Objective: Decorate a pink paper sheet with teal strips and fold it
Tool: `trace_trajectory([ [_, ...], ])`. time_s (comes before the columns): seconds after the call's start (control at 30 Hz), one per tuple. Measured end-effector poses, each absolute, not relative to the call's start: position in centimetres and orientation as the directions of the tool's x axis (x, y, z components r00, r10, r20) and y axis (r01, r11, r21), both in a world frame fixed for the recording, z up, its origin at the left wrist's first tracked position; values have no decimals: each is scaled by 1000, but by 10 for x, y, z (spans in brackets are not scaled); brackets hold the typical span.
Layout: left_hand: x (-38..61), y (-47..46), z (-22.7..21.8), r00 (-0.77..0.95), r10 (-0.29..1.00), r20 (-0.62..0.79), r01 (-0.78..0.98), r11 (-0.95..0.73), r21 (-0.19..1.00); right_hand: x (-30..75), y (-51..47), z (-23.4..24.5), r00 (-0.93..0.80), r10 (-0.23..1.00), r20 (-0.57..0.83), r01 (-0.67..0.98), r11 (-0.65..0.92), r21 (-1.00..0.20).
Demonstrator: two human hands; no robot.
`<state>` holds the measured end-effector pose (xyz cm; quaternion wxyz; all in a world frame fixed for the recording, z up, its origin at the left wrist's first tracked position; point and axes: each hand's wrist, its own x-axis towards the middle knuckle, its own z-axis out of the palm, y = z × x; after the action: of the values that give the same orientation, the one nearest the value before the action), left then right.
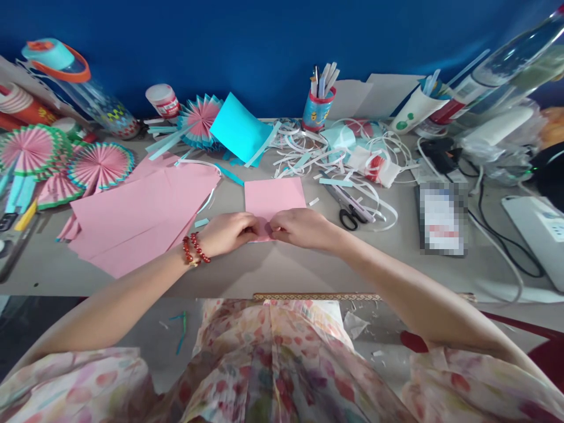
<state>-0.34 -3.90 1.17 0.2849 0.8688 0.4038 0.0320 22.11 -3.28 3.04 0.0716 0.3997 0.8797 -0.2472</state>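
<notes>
A small pink sheet of paper [275, 197] lies flat on the table in front of me. My left hand [233, 229] has its fingers curled on the near left edge of the sheet. Close beside it, my right hand [299, 227] pinches the same near edge with bent fingers. The edge between the hands looks slightly folded, but the fingertips partly cover it. To the left lies a stack of larger pink paper sheets [145, 205]. A pair of scissors [350, 214] with black handles rests right of my right hand.
Pleated paper fans [101, 166] lie at the left, near a water bottle [88, 88]. Behind the sheet are blue paper [240, 129], a heap of paper strips [299, 150] and a pen cup [318, 108]. A phone [442, 220], cables and a power strip [540, 235] occupy the right.
</notes>
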Motion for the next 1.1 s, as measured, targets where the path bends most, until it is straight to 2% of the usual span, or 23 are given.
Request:
trace_trajectory([
  [0.87,-3,-52,10,661,744,-96,689,-552,470,221,-31,29,-687,660,-303,721,570,-394],
  [0.97,-4,-57,6,664,744,-74,695,-577,429,221,-31,28,-691,657,-303,717,568,-403],
  [1.1,-7,-62,-1,727,686,-17,660,-692,293,219,-31,29,-697,651,-301,712,581,-393],
])
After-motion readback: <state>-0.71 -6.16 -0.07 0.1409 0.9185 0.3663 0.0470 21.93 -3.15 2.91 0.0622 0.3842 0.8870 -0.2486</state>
